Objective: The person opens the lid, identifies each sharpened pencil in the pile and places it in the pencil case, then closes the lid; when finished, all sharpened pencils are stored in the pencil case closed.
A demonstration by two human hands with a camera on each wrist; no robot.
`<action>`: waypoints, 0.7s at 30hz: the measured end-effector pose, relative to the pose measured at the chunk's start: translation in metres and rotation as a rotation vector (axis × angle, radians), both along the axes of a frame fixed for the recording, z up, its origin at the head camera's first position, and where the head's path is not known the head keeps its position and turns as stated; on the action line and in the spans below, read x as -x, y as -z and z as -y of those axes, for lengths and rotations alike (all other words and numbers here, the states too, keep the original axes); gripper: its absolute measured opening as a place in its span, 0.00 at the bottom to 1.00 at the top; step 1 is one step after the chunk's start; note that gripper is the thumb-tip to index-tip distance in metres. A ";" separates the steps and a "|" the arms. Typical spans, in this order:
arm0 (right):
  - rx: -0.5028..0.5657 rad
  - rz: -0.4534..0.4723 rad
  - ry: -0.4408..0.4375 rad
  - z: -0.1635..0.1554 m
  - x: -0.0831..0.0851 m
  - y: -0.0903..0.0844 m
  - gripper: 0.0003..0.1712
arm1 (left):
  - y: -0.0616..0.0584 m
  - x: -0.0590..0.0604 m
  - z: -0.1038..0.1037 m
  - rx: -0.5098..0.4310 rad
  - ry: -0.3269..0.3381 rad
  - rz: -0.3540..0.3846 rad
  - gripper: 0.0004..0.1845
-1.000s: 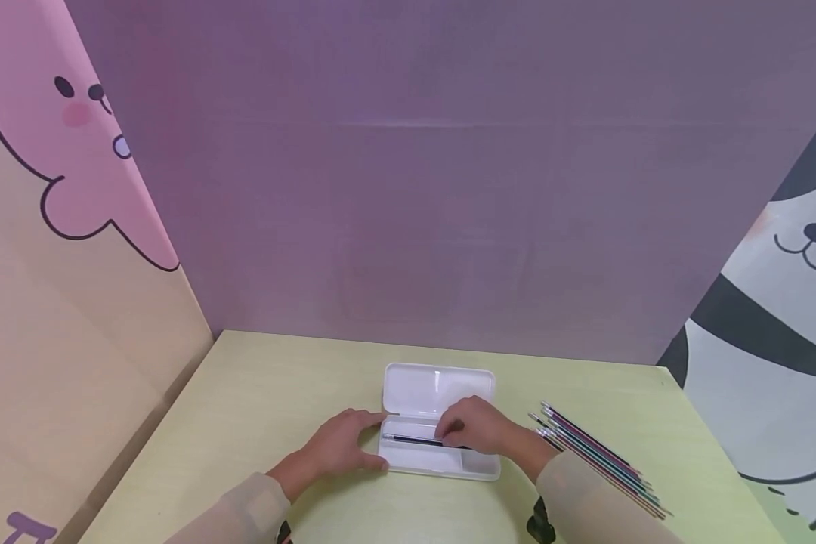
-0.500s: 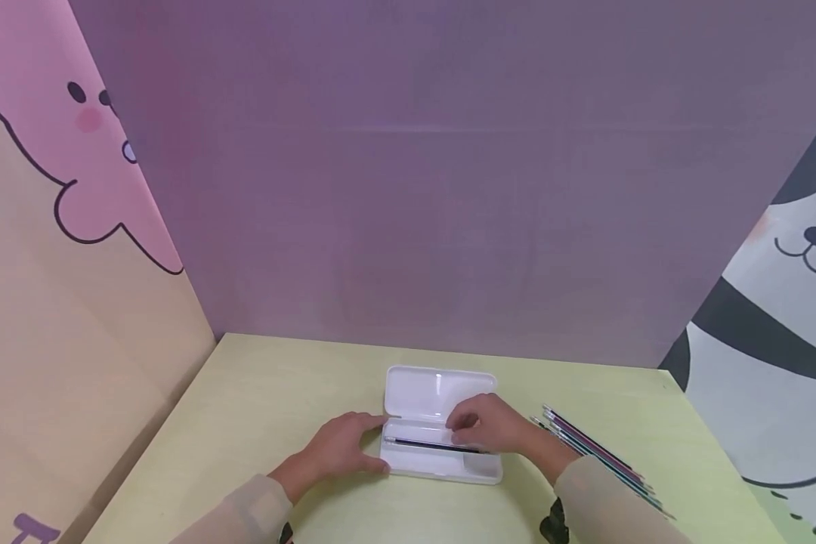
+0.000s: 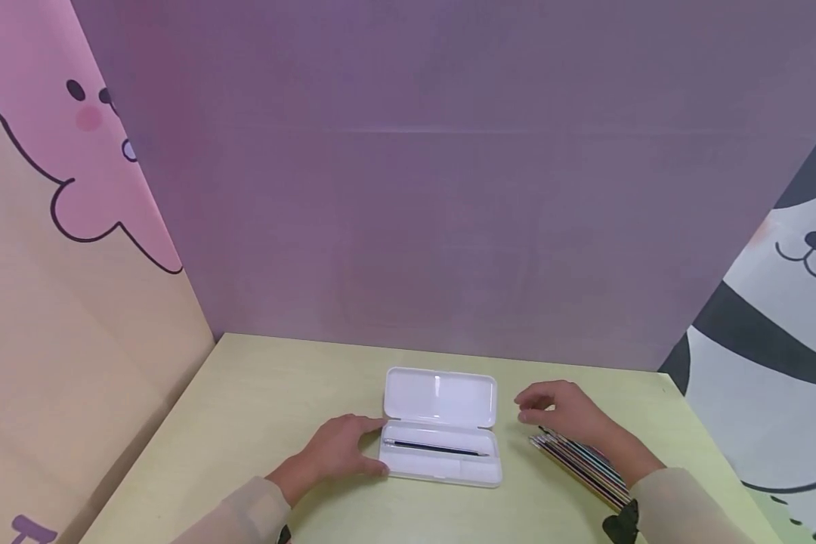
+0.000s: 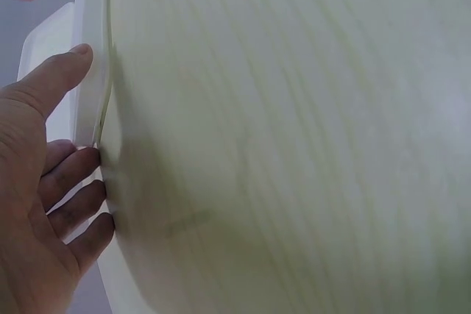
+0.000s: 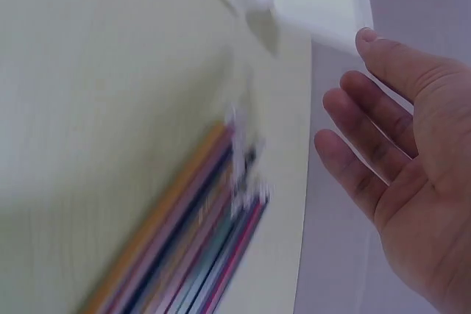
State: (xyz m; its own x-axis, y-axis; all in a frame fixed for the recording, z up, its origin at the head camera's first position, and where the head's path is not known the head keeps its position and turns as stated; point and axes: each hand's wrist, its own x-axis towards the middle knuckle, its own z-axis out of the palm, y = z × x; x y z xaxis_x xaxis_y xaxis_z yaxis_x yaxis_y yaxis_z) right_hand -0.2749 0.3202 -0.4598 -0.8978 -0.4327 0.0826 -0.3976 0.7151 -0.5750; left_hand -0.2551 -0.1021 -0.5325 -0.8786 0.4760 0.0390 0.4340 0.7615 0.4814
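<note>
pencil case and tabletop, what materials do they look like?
Pencil case: likely moulded plastic, white and semi-gloss; thin walls, rounded corners and a highlight on the open lid suggest it. Tabletop: pale yellow-green with faint grain lines in the left wrist view, so probably wood or a wood-look laminate, matte.

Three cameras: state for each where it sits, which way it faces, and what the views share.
Head: on the head, facing forward and down at the pencil case; left hand, right hand and both sleeves show.
Left wrist: at the left hand, facing its fingers against the case's edge.
Right wrist: at the right hand, facing the pencils under its empty palm.
Shared: all show the case and table.
</note>
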 end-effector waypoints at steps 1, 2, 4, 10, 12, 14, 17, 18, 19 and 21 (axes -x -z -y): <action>-0.007 -0.001 0.022 -0.008 -0.001 -0.001 0.14 | 0.000 0.000 0.000 -0.003 0.000 0.000 0.46; -0.010 -0.002 0.044 -0.016 -0.003 -0.002 0.14 | 0.000 -0.001 0.000 -0.007 0.000 0.000 0.46; -0.022 -0.008 0.085 -0.033 -0.005 0.000 0.15 | 0.000 -0.001 -0.001 -0.011 -0.005 0.002 0.46; -0.059 -0.010 0.186 -0.078 -0.010 0.017 0.17 | 0.001 -0.002 0.000 -0.007 -0.021 -0.006 0.46; -0.060 0.019 0.218 -0.090 -0.013 0.023 0.18 | 0.001 -0.001 0.000 -0.007 -0.021 -0.007 0.46; -0.053 0.055 0.237 -0.102 -0.015 0.029 0.19 | 0.002 -0.001 -0.001 -0.008 -0.022 -0.002 0.46; -0.055 0.112 0.268 -0.116 -0.018 0.039 0.20 | 0.002 -0.001 -0.001 -0.008 -0.021 0.002 0.46; -0.049 0.129 0.271 -0.120 -0.018 0.043 0.21 | 0.003 -0.002 -0.001 -0.009 -0.020 0.004 0.46; -0.045 0.140 0.275 -0.123 -0.019 0.046 0.21 | 0.003 -0.002 -0.001 -0.008 -0.021 0.004 0.46; -0.030 0.160 0.286 -0.127 -0.020 0.050 0.22 | 0.002 -0.002 -0.001 -0.008 -0.020 0.004 0.46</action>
State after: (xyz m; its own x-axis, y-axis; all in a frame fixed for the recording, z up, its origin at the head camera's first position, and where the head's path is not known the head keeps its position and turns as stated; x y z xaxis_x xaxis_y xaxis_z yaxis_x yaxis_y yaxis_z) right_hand -0.2551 0.4477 -0.5102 -0.9837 -0.1616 -0.0787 -0.0845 0.8021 -0.5912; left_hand -0.2529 -0.1016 -0.5347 -0.8882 0.4578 0.0387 0.4163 0.7664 0.4891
